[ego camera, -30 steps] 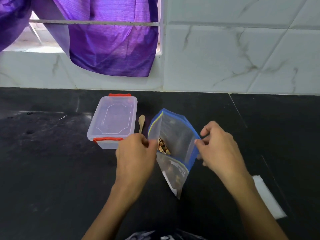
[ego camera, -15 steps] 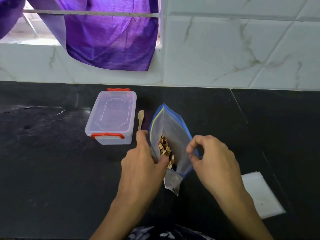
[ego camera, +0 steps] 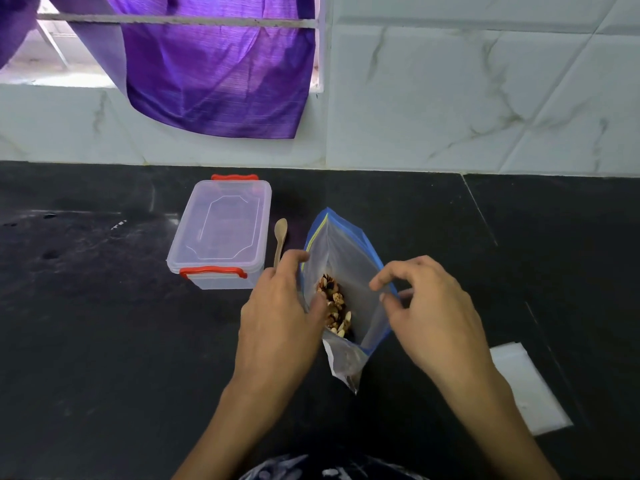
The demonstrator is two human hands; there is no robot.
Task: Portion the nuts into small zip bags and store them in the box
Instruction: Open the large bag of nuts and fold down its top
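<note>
A large zip bag (ego camera: 346, 258) with a blue top stands open on the black counter, with mixed nuts (ego camera: 334, 306) showing inside. My left hand (ego camera: 280, 317) grips the bag's left lip, fingers reaching into the opening. My right hand (ego camera: 426, 310) pinches the right lip, and together they hold the mouth wide. A clear plastic box (ego camera: 221, 233) with red latches sits shut to the left. A wooden spoon (ego camera: 280, 237) lies between box and bag. Small white zip bags (ego camera: 523, 386) lie flat at the right.
The black counter (ego camera: 104, 341) runs to a white marble-tiled wall (ego camera: 467, 98). A purple cloth (ego camera: 214, 71) hangs over a rail above the box.
The bag's mouth has been pulled wider and the bag stands more upright. My left fingers slipped inside the lip, and my right hand moved down its right edge.
</note>
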